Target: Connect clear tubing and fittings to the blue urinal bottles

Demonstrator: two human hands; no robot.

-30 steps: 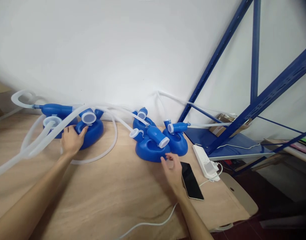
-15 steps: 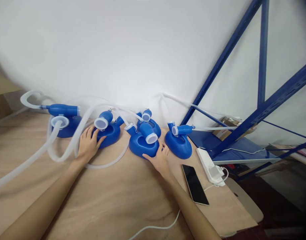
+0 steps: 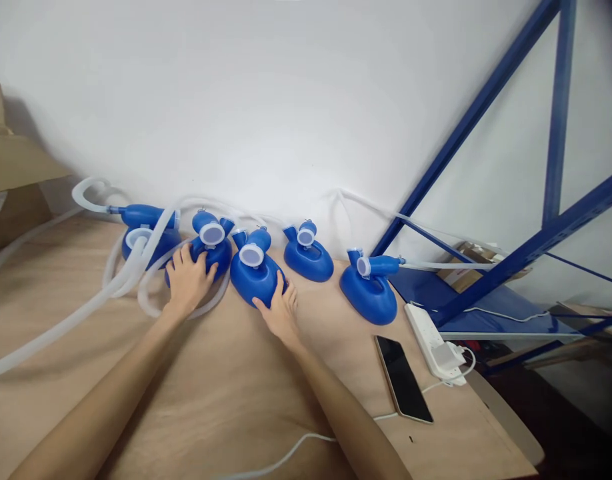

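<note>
"Under the left grip?"
"One blue bottle; whether clamped, I can't tell."
"And the right grip?"
"Clasped round the second bottle, now drawn leftward, so the rear bottle beyond stands apart."

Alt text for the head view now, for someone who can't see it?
A person's left hand and right hand rest on two neighbouring blue bottles among five on a wood-toned table. White tubing trails at left; a phone and power strip lie at right.
</note>
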